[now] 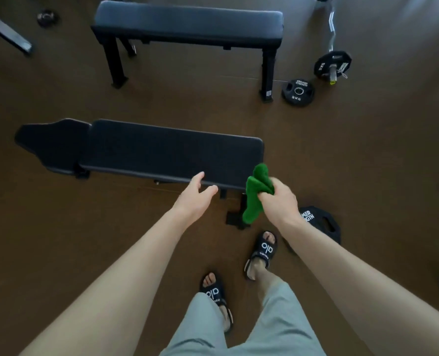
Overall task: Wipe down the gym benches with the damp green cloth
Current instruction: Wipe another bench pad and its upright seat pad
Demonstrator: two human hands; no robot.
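Step in hand: approach, judged from the scene; the green cloth (255, 192) is bunched up and not yet on any pad.
Right hand (277, 199): fingers curled tight round the cloth, held just off the right end of the near bench (162, 152), its tail hanging down beside the bench foot.
Left hand (196, 194): fingers relaxed and spread, holding nothing, over the near bench's front edge; contact cannot be told.
Next move: probably spread the cloth flat and lay it on the pad's right end.
Far bench (187, 21): beyond the near bench, well apart.
In the way: a weight plate (318, 222) on the floor right of the near bench, beside the person's sandals (262, 253).
Farther off: another plate (298, 92) and a curl bar (332, 42) by the far bench's right leg.
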